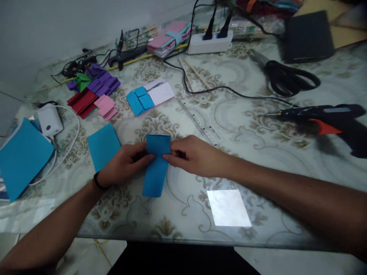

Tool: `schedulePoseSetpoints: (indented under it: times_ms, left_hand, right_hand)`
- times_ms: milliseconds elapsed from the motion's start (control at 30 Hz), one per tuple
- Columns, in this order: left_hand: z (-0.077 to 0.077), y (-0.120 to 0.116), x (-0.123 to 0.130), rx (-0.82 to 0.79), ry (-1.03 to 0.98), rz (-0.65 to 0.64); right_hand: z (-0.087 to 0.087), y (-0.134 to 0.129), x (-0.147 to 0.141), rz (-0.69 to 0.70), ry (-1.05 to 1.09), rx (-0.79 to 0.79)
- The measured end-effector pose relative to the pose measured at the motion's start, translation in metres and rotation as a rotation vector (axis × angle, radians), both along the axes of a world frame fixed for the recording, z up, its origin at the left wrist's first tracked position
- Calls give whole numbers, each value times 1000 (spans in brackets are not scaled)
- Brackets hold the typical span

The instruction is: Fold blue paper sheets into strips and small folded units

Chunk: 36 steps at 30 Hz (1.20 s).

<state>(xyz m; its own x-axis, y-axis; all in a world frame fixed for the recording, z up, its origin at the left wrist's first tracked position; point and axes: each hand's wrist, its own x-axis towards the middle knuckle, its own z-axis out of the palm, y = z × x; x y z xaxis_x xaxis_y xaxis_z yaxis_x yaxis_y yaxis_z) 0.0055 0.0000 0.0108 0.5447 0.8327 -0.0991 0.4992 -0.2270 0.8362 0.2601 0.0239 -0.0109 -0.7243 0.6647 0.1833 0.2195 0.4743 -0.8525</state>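
A narrow blue paper strip (157, 173), folded at its top end, is held upright over the table between both hands. My left hand (129, 162) pinches its left edge, thumb in front and fingers behind. My right hand (190, 154) pinches the right edge in the same way, thumb on the front face. Another blue paper piece (103, 147) lies flat beside my left hand, partly covered by it. Beyond the hands sits a white card with folded blue paper (140, 100) on it.
Black scissors (289, 78) and a glue gun (329, 118) lie at the right. A clear ruler (197, 122) is beyond my right hand. Folded coloured papers (100, 84), a white device (50, 119) and blue sheets (24, 158) are left; a power strip (210, 42) is at the back.
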Motion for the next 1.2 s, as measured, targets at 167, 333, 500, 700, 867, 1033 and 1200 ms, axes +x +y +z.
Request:
schedulePoseSetpoints:
  times_ms: [167, 333, 500, 700, 867, 1033, 1200]
  left_hand:
    - [-1, 0, -1, -3, -1, 0]
    - [0, 0, 0, 11, 20, 7]
    - [0, 0, 2, 19, 8, 6]
    - [0, 0, 2, 5, -9, 6]
    - [0, -1, 1, -12, 1, 3]
    - [-2, -1, -1, 0, 5, 13]
    - [-2, 0, 0, -9, -22, 1]
  right_hand:
    - [0, 0, 0, -1, 2, 9]
    - [0, 0, 0, -4, 4, 14]
    - [0, 0, 0, -2, 1, 7]
    - [1, 0, 0, 2, 0, -3]
    - [1, 0, 0, -9, -18, -3]
    - [1, 0, -1, -7, -6, 0]
    - [0, 0, -1, -17, 1, 9]
